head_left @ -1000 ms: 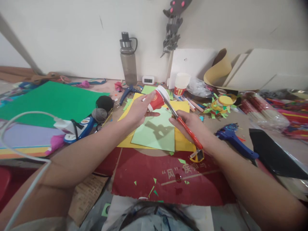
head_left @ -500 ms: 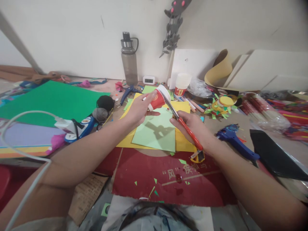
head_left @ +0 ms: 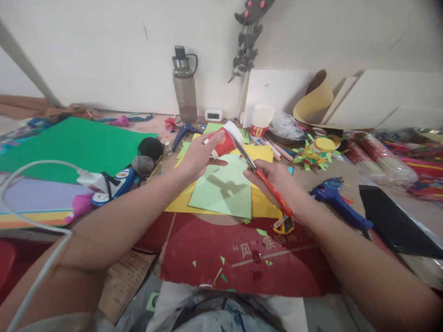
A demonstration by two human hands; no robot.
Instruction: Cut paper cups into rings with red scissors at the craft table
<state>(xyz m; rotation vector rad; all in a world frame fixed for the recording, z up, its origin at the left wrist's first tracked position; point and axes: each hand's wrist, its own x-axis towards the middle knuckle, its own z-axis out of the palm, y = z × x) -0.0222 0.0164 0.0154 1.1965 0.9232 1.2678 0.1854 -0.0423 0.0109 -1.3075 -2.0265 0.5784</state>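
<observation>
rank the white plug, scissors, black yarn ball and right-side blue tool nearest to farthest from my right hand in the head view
1. Scissors: in the grip of the right hand.
2. Blue tool: on the table, just to its right.
3. Black yarn ball: left, beyond the left forearm.
4. White plug: farther left.

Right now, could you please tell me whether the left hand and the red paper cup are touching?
Touching: the head view shows the left hand gripping the raised red paper cup, pressed against its printed side.
</observation>
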